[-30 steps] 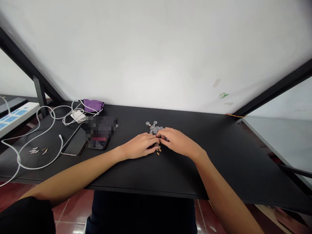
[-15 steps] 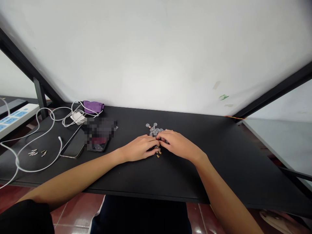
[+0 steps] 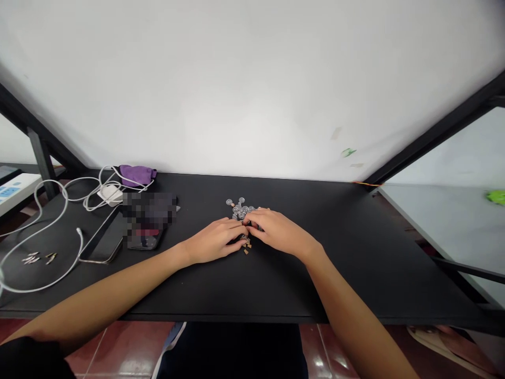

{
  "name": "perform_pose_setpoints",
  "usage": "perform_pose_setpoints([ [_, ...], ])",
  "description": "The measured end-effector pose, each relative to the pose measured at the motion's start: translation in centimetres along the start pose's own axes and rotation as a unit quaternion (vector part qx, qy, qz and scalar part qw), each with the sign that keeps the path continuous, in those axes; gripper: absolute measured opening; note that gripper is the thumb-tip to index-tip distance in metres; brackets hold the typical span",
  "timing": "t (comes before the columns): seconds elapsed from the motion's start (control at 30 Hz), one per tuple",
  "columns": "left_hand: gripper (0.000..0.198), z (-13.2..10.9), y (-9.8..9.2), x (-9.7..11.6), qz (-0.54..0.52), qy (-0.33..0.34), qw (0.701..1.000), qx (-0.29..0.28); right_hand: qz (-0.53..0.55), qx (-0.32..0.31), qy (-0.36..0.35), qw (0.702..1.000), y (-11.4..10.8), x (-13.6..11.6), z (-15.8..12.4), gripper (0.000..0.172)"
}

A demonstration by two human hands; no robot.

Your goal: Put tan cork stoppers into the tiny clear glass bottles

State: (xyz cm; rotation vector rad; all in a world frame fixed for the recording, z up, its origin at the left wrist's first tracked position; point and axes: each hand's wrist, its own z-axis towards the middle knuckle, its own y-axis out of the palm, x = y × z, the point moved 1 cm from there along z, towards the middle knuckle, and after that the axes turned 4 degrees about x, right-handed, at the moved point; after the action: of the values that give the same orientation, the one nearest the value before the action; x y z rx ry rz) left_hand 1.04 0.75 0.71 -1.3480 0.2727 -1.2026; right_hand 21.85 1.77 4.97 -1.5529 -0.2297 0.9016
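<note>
My left hand (image 3: 215, 241) and my right hand (image 3: 278, 231) lie on the black desk (image 3: 315, 284), their fingertips meeting at the near edge of a loose cluster of small silver discs (image 3: 240, 209). A few tiny tan pieces (image 3: 246, 248) lie on the desk just below the fingertips. The fingers hide whatever lies between them, so I cannot tell whether either hand holds a piece.
Left along the desk lie a pixelated phone (image 3: 148, 223), a dark slab device (image 3: 104, 239), a white coiled cable (image 3: 47, 247), a white charger (image 3: 110, 195), a purple pouch (image 3: 136, 175) and small metal bits (image 3: 31, 258). A white wall (image 3: 252, 95) rises behind.
The whole scene has shifted left and slightly down in the picture as my head turned. My hands stay together at the discs, with no clear change in their grip.
</note>
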Motion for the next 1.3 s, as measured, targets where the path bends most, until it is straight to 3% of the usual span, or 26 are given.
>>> perform_pose_setpoints([
  [0.43, 0.013, 0.0, 0.1, 0.0, 0.026, -0.002, 1.000, 0.009, 0.003, 0.023, -0.005, 1.000, 0.0, 0.9, -0.2, 0.016],
  [0.6, 0.018, -0.1, 0.2, -0.5, 0.042, -0.068, 0.993, 0.086, 0.006, 0.023, 0.001, 1.000, -0.1, 0.8, -0.2, 0.015],
  [0.87, 0.015, 0.4, -0.1, -2.8, -0.093, -0.186, 0.953, 0.218, -0.003, 0.020, -0.001, 1.000, -0.1, 1.0, -0.2, 0.013],
  [1.0, 0.017, 0.4, 0.0, -3.5, -0.109, -0.208, 0.946, 0.224, 0.001, 0.024, -0.003, 1.000, 0.0, 0.9, -0.2, 0.013],
  [1.3, 0.016, 0.1, 0.2, -3.0, -0.111, -0.192, 0.951, 0.215, -0.001, 0.019, -0.008, 1.000, 0.1, 0.8, -0.2, 0.014],
])
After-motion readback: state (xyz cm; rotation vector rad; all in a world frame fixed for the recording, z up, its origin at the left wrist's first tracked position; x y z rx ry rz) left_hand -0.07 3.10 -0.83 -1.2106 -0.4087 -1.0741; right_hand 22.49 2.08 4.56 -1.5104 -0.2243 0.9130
